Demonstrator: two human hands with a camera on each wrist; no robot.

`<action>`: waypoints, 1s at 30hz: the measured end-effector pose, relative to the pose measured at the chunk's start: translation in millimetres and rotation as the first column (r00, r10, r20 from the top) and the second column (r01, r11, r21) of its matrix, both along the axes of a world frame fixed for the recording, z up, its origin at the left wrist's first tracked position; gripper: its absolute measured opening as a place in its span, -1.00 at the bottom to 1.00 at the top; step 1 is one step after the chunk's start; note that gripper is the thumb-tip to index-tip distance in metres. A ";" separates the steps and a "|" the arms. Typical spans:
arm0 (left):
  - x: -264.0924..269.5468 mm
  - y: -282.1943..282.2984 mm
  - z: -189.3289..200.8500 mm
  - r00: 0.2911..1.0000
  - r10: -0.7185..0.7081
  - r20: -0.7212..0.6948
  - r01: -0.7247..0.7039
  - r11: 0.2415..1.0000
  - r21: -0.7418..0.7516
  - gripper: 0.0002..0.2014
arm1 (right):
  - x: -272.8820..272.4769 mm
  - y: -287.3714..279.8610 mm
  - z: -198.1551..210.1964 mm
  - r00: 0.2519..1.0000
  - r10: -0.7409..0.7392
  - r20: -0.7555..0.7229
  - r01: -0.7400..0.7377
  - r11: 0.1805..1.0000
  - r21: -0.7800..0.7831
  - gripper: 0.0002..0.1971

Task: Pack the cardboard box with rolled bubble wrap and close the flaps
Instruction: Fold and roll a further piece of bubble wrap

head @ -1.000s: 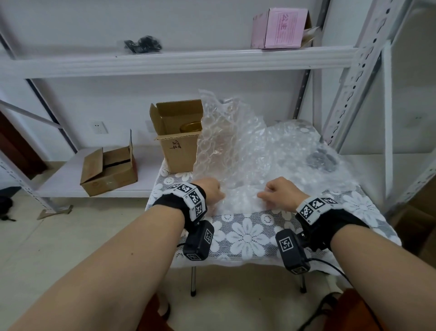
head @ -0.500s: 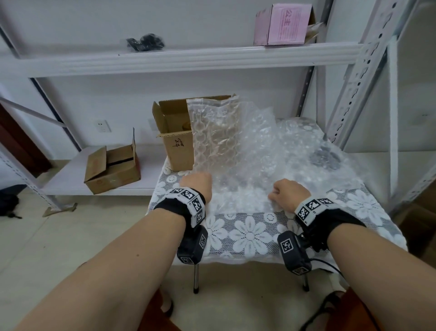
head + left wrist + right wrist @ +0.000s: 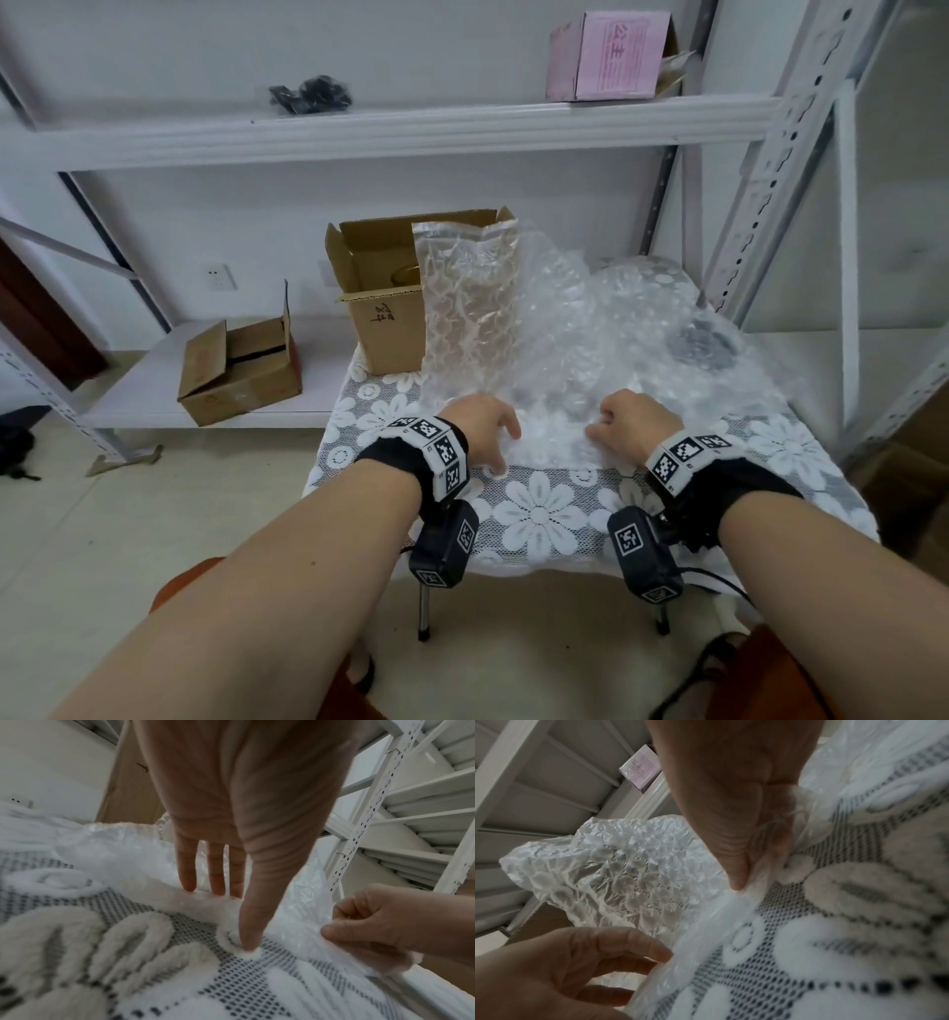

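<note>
A storeroom or packing corner: white slotted-steel shelving [image 3: 390, 134] spans from nine to three o'clock, holding a pink carton [image 3: 611, 56] at one o'clock and a worn cardboard box [image 3: 239, 370] at ten, over bare tiled floor [image 3: 128, 519].

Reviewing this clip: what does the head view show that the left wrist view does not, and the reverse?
Only the head view: the open top of the cardboard box, a second carton on the low shelf, the pink box.
Only the left wrist view: the left hand with straight fingers on the bubble wrap, and the right hand pinching its edge.
Both: hands, wrap, lace tablecloth.
</note>
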State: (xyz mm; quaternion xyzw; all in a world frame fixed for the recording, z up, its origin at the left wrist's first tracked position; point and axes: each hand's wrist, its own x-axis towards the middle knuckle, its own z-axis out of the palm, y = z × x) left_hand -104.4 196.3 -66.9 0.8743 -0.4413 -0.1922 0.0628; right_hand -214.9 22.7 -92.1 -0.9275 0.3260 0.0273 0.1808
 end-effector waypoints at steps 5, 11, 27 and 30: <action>-0.2 2.0 -0.2 1.000 0.019 -0.006 -0.019 1.000 0.009 -0.52 | -4.2 0.7 8.4 0.999 -0.042 -0.011 0.039 0.977 -0.212 -0.82; 2.9 -2.8 1.4 1.000 0.028 -0.014 -0.028 1.000 0.007 -0.61 | 7.0 21.2 15.3 0.944 0.295 0.144 -0.232 0.910 -0.343 -0.79; 5.9 -0.1 4.2 0.997 0.052 -0.056 -0.054 0.998 -0.030 -0.58 | 10.2 25.0 2.0 0.948 0.296 0.117 -0.298 0.954 0.002 -0.90; 7.0 -0.4 4.5 0.997 0.056 -0.049 -0.058 0.998 -0.030 -0.57 | 7.5 19.5 1.7 0.953 0.279 0.115 -0.282 0.959 0.011 -0.87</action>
